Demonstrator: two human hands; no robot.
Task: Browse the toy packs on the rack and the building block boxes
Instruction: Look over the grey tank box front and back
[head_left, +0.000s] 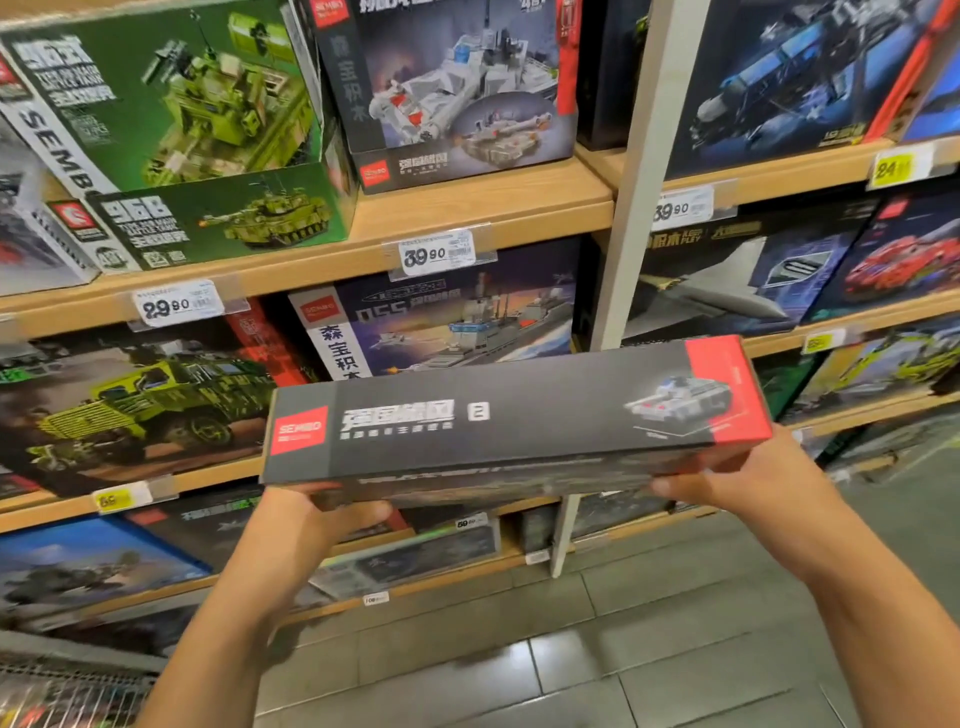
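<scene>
I hold a long dark grey building block box with red ends and a small white tank picture, flat and level in front of the shelves. My left hand grips its lower left corner from below. My right hand grips the lower right corner. The box's narrow side faces me; its front face is hidden underneath.
Wooden shelves carry several block boxes: a green tank box, a white tank box, a warship box, a green truck box. Price tags line the edges. A white upright post divides two shelf bays. Tiled floor lies below.
</scene>
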